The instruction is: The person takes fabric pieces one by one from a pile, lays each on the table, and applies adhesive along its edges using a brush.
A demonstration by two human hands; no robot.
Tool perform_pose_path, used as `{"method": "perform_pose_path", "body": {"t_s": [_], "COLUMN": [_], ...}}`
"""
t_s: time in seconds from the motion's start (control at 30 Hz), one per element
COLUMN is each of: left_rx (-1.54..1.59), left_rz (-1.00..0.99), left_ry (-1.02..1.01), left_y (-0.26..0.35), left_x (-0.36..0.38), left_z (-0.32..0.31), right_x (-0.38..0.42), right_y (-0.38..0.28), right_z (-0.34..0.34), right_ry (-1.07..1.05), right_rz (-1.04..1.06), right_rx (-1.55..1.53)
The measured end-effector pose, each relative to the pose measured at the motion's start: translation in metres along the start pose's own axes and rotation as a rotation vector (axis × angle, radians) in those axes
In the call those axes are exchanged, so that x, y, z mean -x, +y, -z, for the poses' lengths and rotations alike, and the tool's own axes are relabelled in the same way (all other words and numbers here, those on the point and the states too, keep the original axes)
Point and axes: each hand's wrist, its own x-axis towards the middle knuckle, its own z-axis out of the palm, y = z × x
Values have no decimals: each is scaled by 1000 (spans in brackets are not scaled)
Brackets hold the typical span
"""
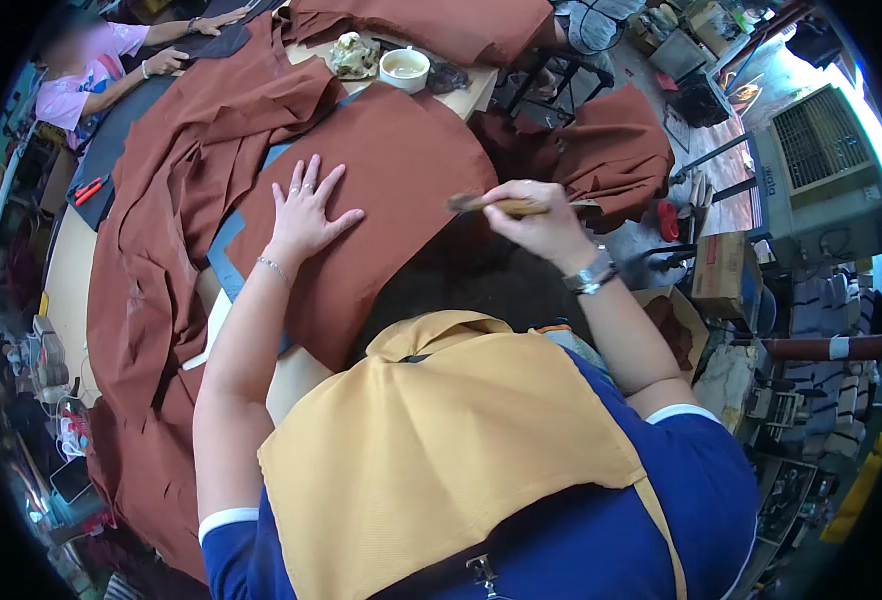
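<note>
My left hand (307,215) lies flat with spread fingers on a reddish-brown sheet (401,160), which looks like leather or fabric. In my right hand (546,225) is a brush (506,206) with a wooden handle, its bristle end pointing left over the sheet's right edge. Under the sheet's left side a blue-grey piece (227,250) shows. At the far edge of the sheet stands a white bowl (404,70) with pale contents, beside a crumpled whitish lump (354,56) and a dark crumpled lump (447,77).
More reddish-brown material (151,220) lies in folds along the left, and another pile (601,150) hangs at the right. Across the table a person (101,60) handles dark material. Red-handled scissors (91,190) rest at the left. A cardboard box (723,268) stands to the right.
</note>
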Motion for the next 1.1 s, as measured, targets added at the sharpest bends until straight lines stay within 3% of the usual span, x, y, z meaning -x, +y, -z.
{"method": "perform_pose_path", "body": {"t_s": [0.2,0.33,0.43,0.5,0.57,0.77,0.87,0.97,1.07,1.1], "left_rx": [-6,-22,-9,9,17,-28,13,15,4,-2], "left_rz": [-46,-56,-65,-69,-83,41,156,176,175,177], "left_ry": [8,-16,-1,25,52,168,74,77,63,53], "left_y": [-4,-1,-3,-3,-5,6,7,6,6,7], "left_x": [-14,-21,-22,-24,-23,42,90,96,90,90], "left_z": [-4,-2,-3,-7,-10,2,6,2,4,5], "right_x": [11,4,15,17,17,23,24,24,17,17], "right_y": [6,-17,-15,-12,-21,-22,-26,-32,-48,-48], "right_z": [21,-18,-18,3,-4,-48,-33,-16,-47,-56], "right_ry": [-32,-1,-66,-50,15,-35,-51,-41,32,-51], "right_rz": [-62,36,1,-24,23,109,79,5,150,93], "right_rx": [211,-9,-8,203,110,17,38,177,-22,-44]}}
